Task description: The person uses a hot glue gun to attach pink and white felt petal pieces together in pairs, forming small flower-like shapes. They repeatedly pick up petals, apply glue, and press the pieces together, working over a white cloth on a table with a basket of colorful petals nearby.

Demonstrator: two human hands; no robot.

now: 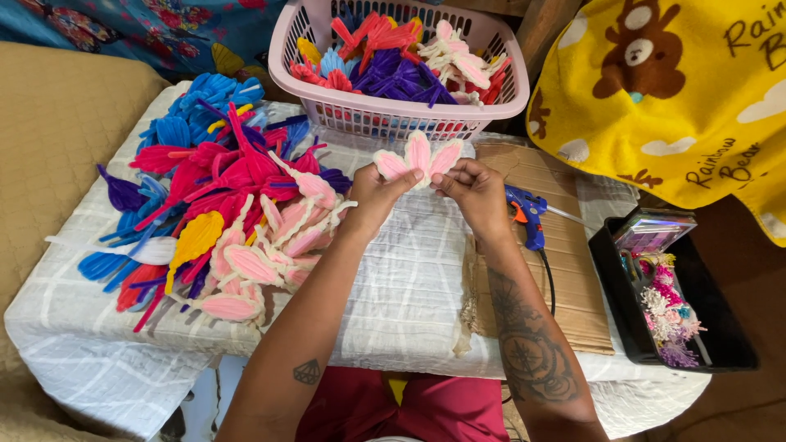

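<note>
Both my hands hold a small cluster of pink petals with white fuzzy edges (419, 157) above the table. My left hand (375, 195) pinches its left side. My right hand (472, 190) pinches the right side from below. The petals fan upward, close to the pink basket. A big heap of petal shapes (214, 196) in blue, magenta, pink, yellow and purple lies to the left of my left hand.
A pink basket (401, 115) full of coloured petals stands at the back. A blue glue gun (528, 214) lies on brown cardboard (573, 270) at the right. A black tray (655, 295) with small flower pieces sits at the far right. A white cloth (409, 286) covers the table.
</note>
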